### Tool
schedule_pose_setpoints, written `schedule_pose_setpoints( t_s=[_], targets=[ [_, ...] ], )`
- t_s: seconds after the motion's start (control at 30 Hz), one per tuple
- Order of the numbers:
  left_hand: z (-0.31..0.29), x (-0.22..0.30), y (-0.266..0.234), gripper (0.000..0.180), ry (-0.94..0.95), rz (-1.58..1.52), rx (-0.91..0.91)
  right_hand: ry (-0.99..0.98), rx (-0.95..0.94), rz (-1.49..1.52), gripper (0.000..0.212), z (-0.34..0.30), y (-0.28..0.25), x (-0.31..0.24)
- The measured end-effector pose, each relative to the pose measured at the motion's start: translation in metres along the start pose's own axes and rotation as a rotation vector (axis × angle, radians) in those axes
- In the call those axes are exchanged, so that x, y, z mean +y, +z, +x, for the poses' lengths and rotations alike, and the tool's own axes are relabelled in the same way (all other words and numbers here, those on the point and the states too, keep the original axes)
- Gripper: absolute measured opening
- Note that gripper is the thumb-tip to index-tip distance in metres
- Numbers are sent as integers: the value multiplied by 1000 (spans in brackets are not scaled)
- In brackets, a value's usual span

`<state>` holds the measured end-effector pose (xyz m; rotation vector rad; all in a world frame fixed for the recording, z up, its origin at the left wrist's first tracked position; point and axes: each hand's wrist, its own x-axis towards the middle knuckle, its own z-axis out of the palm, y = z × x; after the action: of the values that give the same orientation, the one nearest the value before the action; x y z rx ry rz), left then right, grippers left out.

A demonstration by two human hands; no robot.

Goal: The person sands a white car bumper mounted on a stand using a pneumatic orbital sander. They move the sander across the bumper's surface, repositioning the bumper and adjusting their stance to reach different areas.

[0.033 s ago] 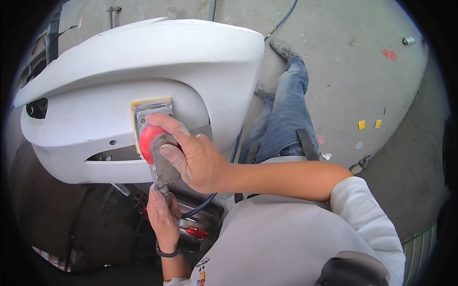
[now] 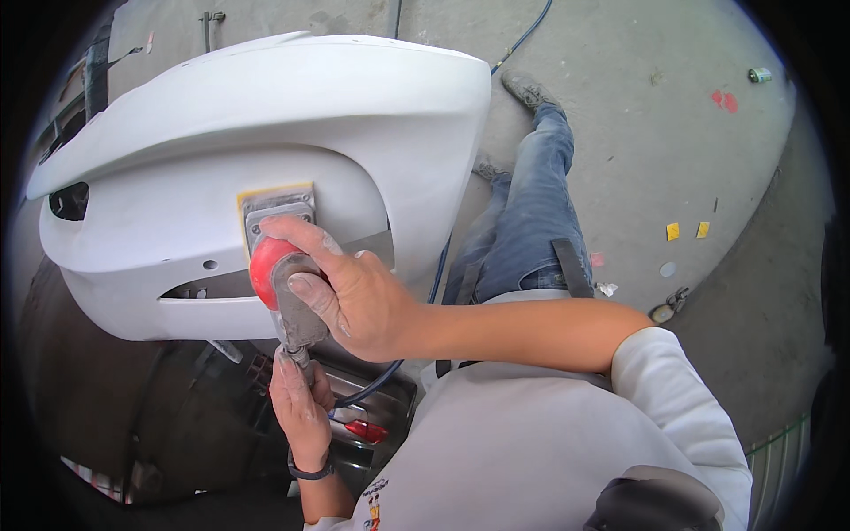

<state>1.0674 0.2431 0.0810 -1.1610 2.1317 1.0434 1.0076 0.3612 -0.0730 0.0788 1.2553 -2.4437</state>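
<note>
Gripping dusty red-knobbed sander against smooth white bumper.

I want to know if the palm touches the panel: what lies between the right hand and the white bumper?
In the head view, the sander lies between the right hand and the white bumper.
</note>
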Motion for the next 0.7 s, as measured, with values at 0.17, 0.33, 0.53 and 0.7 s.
schedule_pose_setpoints(
  t_s=[0.17,0.33,0.53,0.7],
  targets=[
    [9,-4,3,44,29,95,5,29,85,52,50,-5,-4,12],
    [16,-9,12,39,19,188,-98,78,176,44,51,-34,-18,28],
    [7,-14,-2,42,17,303,-123,222,210,147,53,-65,-2,37],
    [-2,0,-28,44,57,381,-34,135,98,225,57,-60,22,38]
  ],
)
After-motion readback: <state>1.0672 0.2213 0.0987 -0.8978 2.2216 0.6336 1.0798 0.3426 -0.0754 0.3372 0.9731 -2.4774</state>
